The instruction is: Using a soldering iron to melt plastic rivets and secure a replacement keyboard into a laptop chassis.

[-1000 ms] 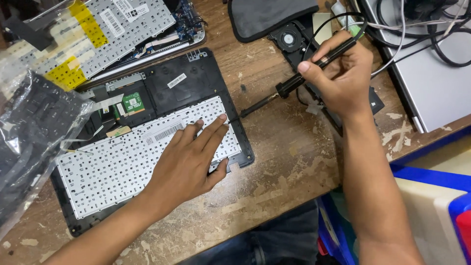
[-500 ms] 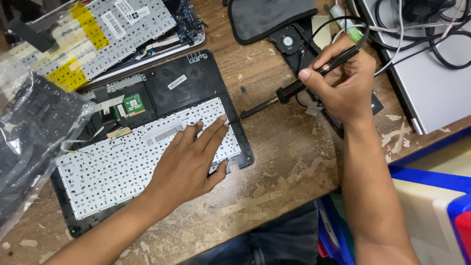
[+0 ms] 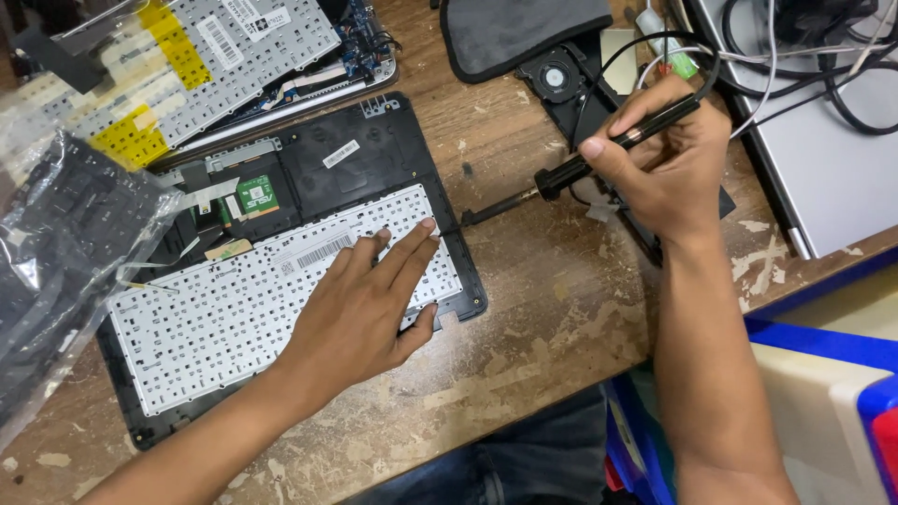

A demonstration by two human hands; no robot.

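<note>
Worn brown wood, scuffed and flecked with pale patches, makes up the desk [image 3: 524, 309]. In the head view a black laptop palmrest [image 3: 374, 168] lies upside down left of the desk's middle, the white back of its keyboard [image 3: 206, 318] facing up. The left hand [image 3: 365, 313] rests flat on that keyboard's right end, fingers loosely spread. The right hand [image 3: 669, 164] pinches a black soldering iron [image 3: 599, 159] like a pen; its tip touches the palmrest's right edge, just beside the left fingertips. A second keyboard [image 3: 206, 56] lies at the desk's far left corner, a grey laptop [image 3: 832, 178] at its right edge.
</note>
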